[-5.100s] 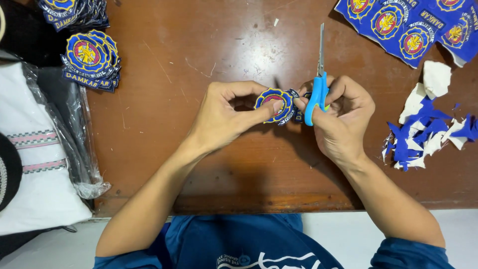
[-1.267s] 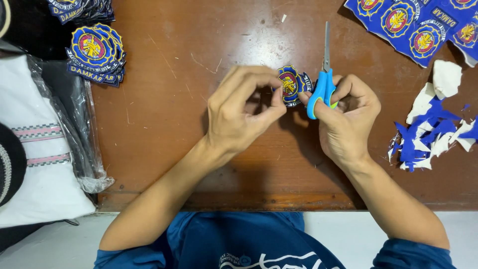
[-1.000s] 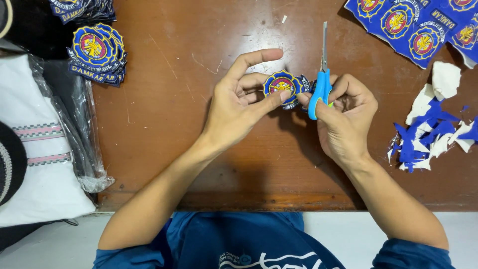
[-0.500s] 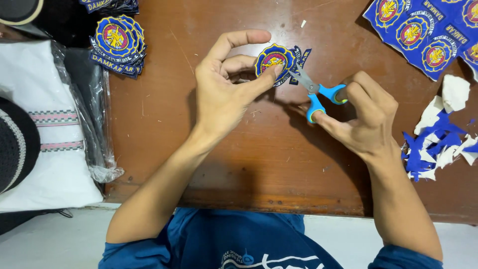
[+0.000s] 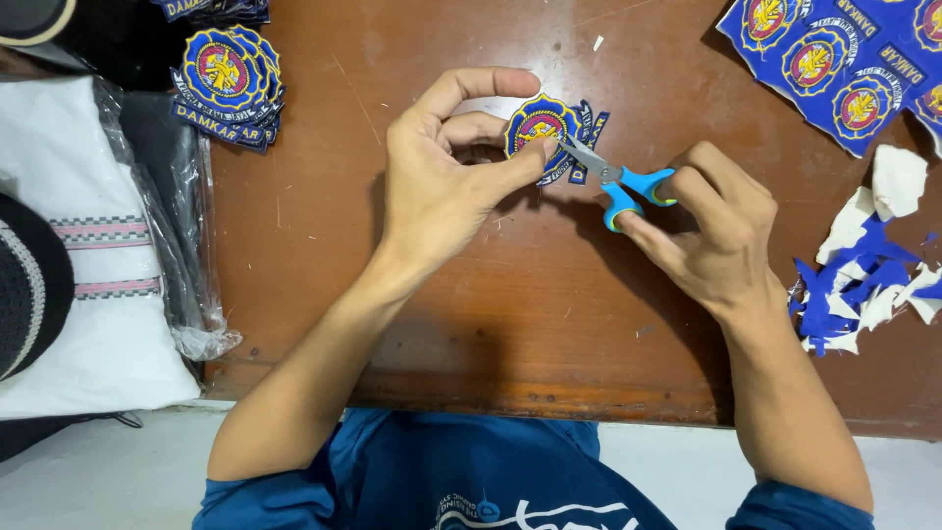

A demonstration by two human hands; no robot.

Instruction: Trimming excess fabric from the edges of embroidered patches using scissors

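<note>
Fingers (image 5: 491,172) of left hand (image 5: 437,186) pinch round embroidered patch (image 5: 540,128) above wooden table (image 5: 324,245). Right hand (image 5: 711,236) grips blue-handled scissors (image 5: 613,177), blades at patch edge. Cut patch stack (image 5: 228,83) far left, blue-white scraps (image 5: 863,265) right.
</note>
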